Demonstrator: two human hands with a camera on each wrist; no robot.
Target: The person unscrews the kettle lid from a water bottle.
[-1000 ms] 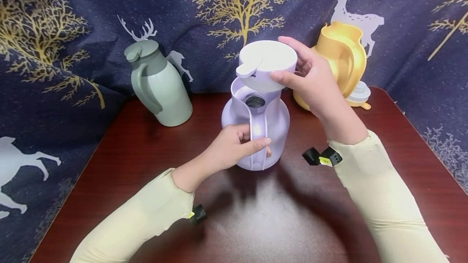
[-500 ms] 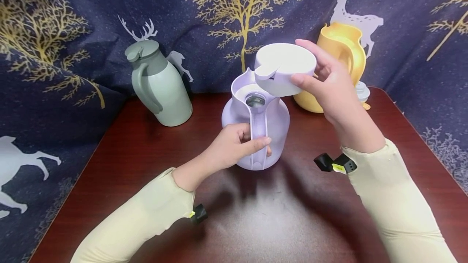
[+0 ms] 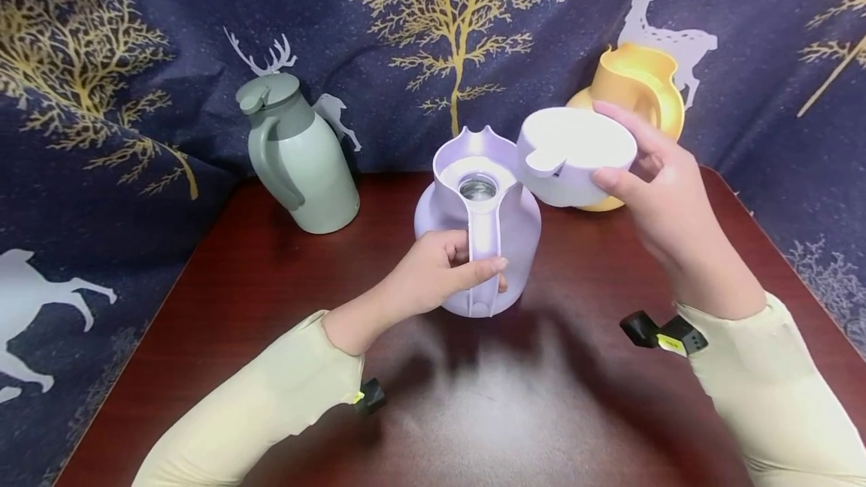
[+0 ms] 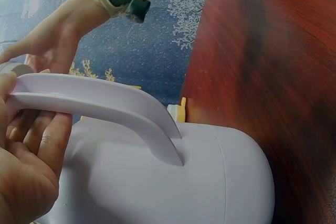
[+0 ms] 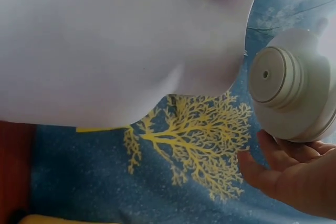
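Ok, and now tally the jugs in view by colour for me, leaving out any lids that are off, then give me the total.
Purple jug: 1
Green jug: 1
Yellow jug: 1
Total: 3

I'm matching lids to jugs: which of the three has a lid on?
The green jug, back left. The yellow jug and lilac jug both have open tops; the right hand holds a pale lid.
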